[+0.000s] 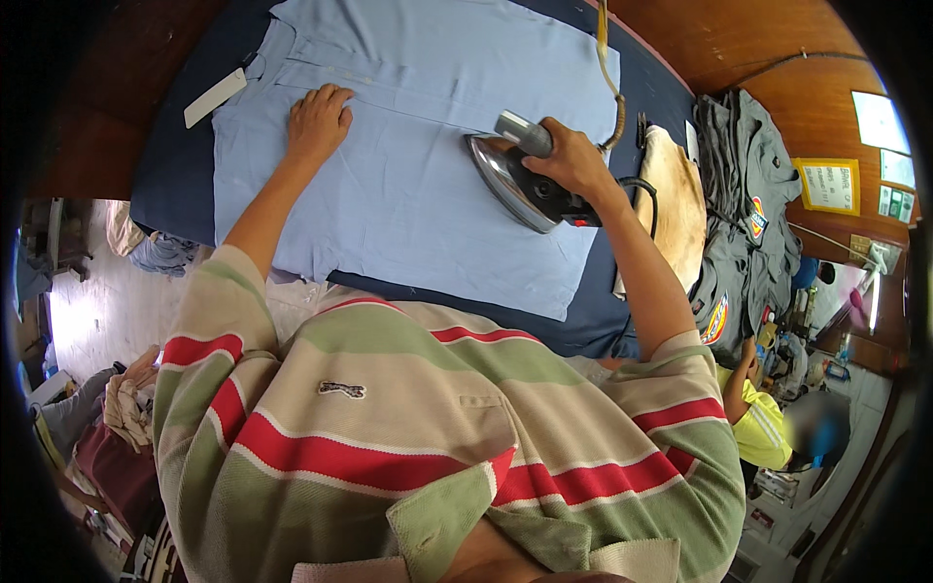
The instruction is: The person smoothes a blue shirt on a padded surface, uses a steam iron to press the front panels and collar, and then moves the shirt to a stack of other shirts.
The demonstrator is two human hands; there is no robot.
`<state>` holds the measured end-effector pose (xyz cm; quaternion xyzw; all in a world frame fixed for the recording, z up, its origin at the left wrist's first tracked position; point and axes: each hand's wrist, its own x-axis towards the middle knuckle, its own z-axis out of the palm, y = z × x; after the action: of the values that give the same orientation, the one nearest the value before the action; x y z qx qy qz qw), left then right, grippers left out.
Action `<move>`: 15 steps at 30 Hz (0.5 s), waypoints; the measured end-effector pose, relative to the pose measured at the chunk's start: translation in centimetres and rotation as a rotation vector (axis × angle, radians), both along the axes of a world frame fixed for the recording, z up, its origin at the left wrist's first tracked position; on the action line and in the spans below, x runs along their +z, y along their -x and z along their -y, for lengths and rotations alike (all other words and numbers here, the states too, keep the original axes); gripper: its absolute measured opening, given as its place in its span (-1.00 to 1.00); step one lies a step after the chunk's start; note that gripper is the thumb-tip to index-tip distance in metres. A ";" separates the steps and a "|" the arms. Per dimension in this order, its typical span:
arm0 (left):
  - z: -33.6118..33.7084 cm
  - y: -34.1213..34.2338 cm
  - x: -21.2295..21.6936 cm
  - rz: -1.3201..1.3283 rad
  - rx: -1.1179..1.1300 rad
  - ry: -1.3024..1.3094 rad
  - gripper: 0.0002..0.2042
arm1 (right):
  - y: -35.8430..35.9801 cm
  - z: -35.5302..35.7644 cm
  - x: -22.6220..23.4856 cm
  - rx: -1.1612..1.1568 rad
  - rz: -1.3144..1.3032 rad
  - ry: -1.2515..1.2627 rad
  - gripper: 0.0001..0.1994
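Note:
A light blue garment (408, 219) with a button placket lies spread over the dark blue padded board. On its upper left part, beside the placket, rests my left hand (319, 121), palm down with the fingers open and slightly bent. My right hand (573, 160) is closed round the grey handle of a clothes iron (501, 180). The iron's metal soleplate edge meets the cloth on the right half of the garment, its tip pointing up and left. A blank white tag (216, 97) hangs by a dark string at the garment's neck end.
Right of the garment lie a scorched cream cloth pad (671, 199) and a pile of dark grey garments (743, 194). A yellowish hose (616, 92) runs down to the iron. Wooden panels (768, 44) border the board. A person in yellow (763, 428) is at lower right.

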<state>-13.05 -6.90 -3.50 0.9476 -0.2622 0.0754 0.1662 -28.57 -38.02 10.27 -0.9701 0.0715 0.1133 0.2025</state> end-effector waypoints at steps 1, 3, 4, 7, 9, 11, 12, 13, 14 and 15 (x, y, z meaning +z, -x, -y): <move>-0.1 -0.5 -0.1 0.019 -0.011 -0.022 -0.71 | -0.6 -0.8 -0.2 -0.004 -0.003 -0.003 -0.51; -0.4 -1.1 -0.3 0.056 -0.032 -0.066 -0.60 | -1.5 -2.3 0.0 -0.016 -0.001 0.007 -0.52; -0.6 -1.2 -0.5 0.045 -0.027 -0.071 -0.55 | -1.9 -3.0 -0.1 -0.020 0.000 0.011 -0.53; -0.6 -1.4 -0.9 0.020 -0.030 -0.052 -0.43 | -2.8 -4.7 -0.1 -0.018 0.006 -0.014 -0.51; -0.7 -1.5 -1.2 0.019 -0.042 -0.004 -0.39 | -3.5 -6.0 -0.6 -0.018 0.029 -0.019 -0.50; -0.8 -1.7 -1.4 -0.003 -0.036 0.022 -0.39 | -4.5 -7.7 -0.2 -0.025 0.019 -0.011 -0.50; -0.9 -2.0 -1.4 -0.012 -0.033 0.034 -0.39 | -5.1 -8.5 0.0 -0.029 0.015 -0.008 -0.51; -0.9 -2.3 -1.4 -0.004 -0.018 0.051 -0.43 | -5.6 -9.2 -0.1 -0.042 0.029 -0.005 -0.51; -0.8 -2.5 -1.3 0.006 -0.003 0.070 -0.47 | -6.0 -9.6 -0.1 -0.043 0.025 -0.002 -0.51; -0.8 -2.9 -1.2 0.016 0.012 0.089 -0.51 | -6.3 -9.8 -0.2 -0.045 0.021 0.001 -0.51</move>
<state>-10.15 -6.11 -4.72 0.9402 -0.2542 0.0954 0.2056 -22.25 -28.18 10.11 -0.9695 0.0913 0.0985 0.2051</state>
